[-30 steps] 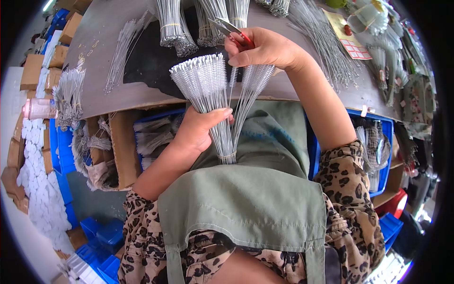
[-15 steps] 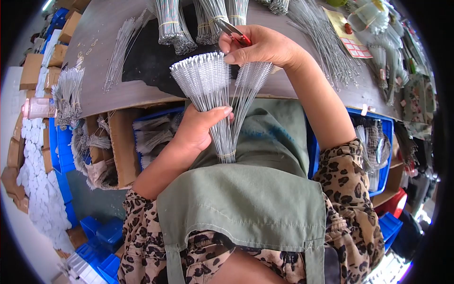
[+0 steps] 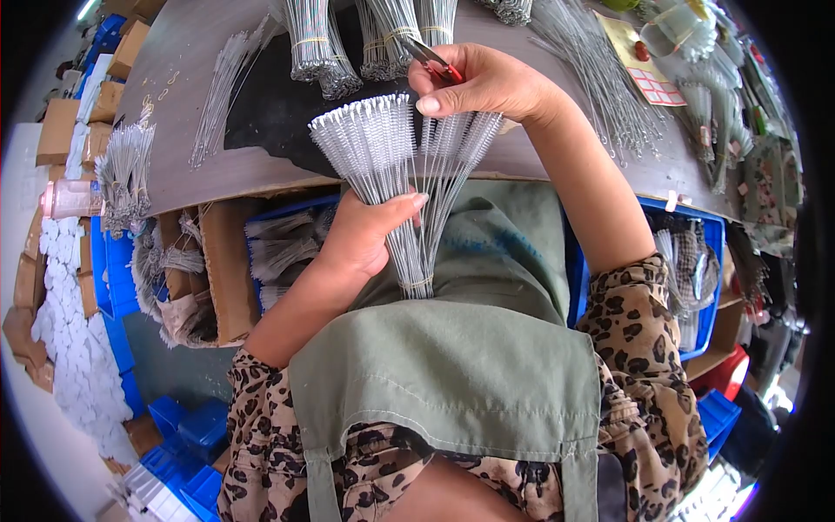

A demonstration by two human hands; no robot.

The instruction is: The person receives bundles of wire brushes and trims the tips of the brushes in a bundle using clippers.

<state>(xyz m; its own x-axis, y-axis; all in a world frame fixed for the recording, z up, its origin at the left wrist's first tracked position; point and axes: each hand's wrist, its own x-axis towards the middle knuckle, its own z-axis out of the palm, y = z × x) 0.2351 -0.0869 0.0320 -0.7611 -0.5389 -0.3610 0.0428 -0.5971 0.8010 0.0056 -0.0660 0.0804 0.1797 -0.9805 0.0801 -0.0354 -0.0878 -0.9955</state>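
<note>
My left hand point(image 3: 364, 233) is wrapped round a fanned bundle of thin wire brushes point(image 3: 370, 139) with white bristles at the top. A rubber band circles the wires low down, near the apron. The fan is split into a larger left part and a smaller right part. My right hand point(image 3: 474, 83) holds small red-handled scissors point(image 3: 442, 70), blades pointing up and left. Its thumb and fingertip are at the brush tips beside the gap; whether they pinch a brush is hard to tell.
On the grey table point(image 3: 187, 96), banded wire bundles point(image 3: 310, 43) lie at the back over a black mat point(image 3: 261, 122). Loose wires point(image 3: 600, 87) spread at the right, near a yellow card point(image 3: 633, 65). Blue bins point(image 3: 715, 287) and a cardboard box point(image 3: 228, 278) stand below the table edge.
The brush tips near my right fingertips have shifted, with more brushes now in the right part of the fan. My right hand has moved slightly. My left hand keeps its hold.
</note>
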